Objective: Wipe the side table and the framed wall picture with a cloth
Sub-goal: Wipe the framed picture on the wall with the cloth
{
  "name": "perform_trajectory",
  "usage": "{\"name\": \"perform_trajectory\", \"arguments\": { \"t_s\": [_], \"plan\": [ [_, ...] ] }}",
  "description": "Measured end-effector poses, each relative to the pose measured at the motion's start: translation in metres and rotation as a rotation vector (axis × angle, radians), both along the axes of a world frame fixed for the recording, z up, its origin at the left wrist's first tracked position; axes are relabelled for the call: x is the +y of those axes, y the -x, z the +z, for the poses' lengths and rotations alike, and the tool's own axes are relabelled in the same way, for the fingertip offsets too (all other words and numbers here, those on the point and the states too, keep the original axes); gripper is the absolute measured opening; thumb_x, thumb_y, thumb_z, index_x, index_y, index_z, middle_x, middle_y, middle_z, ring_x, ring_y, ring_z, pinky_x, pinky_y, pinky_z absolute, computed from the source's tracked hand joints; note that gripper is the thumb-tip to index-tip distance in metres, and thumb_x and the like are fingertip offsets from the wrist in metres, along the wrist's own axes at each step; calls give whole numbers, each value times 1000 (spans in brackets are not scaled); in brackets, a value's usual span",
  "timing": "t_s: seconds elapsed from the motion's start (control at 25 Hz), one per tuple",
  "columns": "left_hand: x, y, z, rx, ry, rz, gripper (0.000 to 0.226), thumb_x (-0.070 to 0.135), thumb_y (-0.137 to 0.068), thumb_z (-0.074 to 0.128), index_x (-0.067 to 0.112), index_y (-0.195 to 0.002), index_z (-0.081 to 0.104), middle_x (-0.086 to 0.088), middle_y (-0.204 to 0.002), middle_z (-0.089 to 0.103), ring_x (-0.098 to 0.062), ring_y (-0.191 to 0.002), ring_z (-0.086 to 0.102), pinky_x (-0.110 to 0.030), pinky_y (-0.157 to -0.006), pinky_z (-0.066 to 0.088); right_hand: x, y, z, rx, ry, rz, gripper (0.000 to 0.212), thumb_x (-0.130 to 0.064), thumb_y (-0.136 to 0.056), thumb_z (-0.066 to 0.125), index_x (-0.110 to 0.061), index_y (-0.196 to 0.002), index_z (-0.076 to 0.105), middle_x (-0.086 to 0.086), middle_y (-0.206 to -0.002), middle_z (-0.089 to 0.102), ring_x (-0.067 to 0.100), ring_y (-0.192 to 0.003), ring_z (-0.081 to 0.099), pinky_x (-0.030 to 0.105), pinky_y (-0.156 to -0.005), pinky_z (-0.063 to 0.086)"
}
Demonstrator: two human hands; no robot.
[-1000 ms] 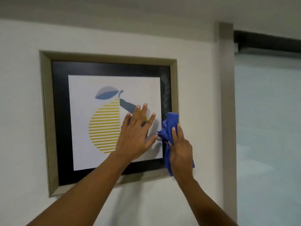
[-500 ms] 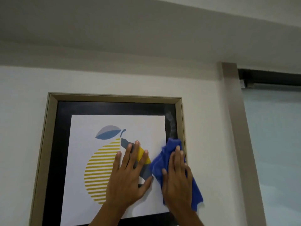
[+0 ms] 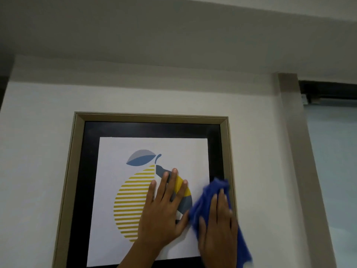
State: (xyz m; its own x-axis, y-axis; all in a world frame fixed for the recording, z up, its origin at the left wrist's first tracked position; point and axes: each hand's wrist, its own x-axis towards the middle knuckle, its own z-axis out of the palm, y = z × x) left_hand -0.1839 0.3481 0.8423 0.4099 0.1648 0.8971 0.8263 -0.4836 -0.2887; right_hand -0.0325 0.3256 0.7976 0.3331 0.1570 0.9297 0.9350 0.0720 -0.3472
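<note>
Wiping the framed wall picture (image 3: 148,120). The right hand (image 3: 218,227), fingers flat and together, presses a bunched blue cloth (image 3: 207,200) against the glass at the picture's right margin, the cloth overlapping the black mat and the beige frame edge. The left hand (image 3: 164,211), fingers spread wide and holding nothing, lies flat on the printed fruit just beside the cloth, bracing the picture. Good practice, by judgement: keep the brace firm so the frame does not swing, and work in overlapping strokes with light pressure. The side table is out of view.
</note>
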Motion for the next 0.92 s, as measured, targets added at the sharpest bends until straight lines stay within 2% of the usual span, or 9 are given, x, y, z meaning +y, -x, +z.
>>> {"name": "perform_trajectory", "arguments": {
  "t_s": [0.08,0.24,0.36,0.48,0.6,0.68,0.72,0.8,0.92],
  "plan": [
    [-2,0,1,0,-1,1,75,66,-95,29,26,-158,24,-9,-168,14,-32,-154,10,-51,-120,9,2,17,-31,210,-49,108,47,-38,-105,26,-24,-149,14,33,-143,38,38,-130,34,32,-121,1],
    [2,1,-1,12,-8,-17,76,66,-94,31,25,-158,23,-10,-168,14,-33,-154,11,-51,-120,10,-16,6,33,262,-81,79,57,-42,-104,25,-3,-145,27,23,-147,38,27,-106,55,34,-93,44],
    [4,2,-1,9,-1,-12,81,65,-92,38,26,-159,17,-10,-169,11,-31,-155,9,-51,-122,7,-23,1,117,-137,-106,26,67,-46,-97,45,-14,-152,23,12,-151,40,30,-129,49,44,-108,38],
    [6,0,-2,-5,-25,-7,82,65,-91,42,26,-159,18,-9,-169,11,-31,-155,7,-50,-122,3,-22,-2,172,-190,-191,-19,67,-44,-96,44,-14,-153,29,12,-156,33,32,-141,35,46,-113,28],
    [7,-1,-1,6,-36,-6,82,66,-91,41,27,-159,19,-8,-169,10,-31,-155,7,-52,-122,5,-14,-11,134,-193,-188,18,66,-43,-94,48,-13,-151,32,13,-152,39,32,-136,42,44,-110,33],
    [8,0,-3,6,-32,-19,79,66,-93,35,26,-159,17,-8,-169,11,-31,-155,8,-52,-122,8,5,-3,74,54,-84,73,57,-39,-97,48,-7,-143,39,16,-144,44,28,-129,48,36,-106,39],
    [8,0,-4,13,-29,-24,78,66,-94,32,26,-159,18,-9,-169,11,-31,-155,8,-53,-121,9,0,-9,43,172,-97,206,45,-34,-102,42,0,-131,48,20,-132,49,25,-120,53,27,-99,44],
    [5,1,-3,16,-45,-27,75,62,-95,32,24,-158,22,-10,-169,10,-32,-155,8,-54,-121,11,-8,-6,-21,188,-153,-49,52,-24,-108,22,10,-100,60,26,-105,58,23,-95,59,17,-81,49],
    [-1,1,-1,18,-64,-10,78,58,-91,43,21,-158,24,-13,-168,10,-32,-155,7,-56,-121,13,-29,8,-47,9,134,-80,67,-44,-98,30,9,-135,51,25,-138,52,33,-125,47,33,-109,28]
  ]
}}
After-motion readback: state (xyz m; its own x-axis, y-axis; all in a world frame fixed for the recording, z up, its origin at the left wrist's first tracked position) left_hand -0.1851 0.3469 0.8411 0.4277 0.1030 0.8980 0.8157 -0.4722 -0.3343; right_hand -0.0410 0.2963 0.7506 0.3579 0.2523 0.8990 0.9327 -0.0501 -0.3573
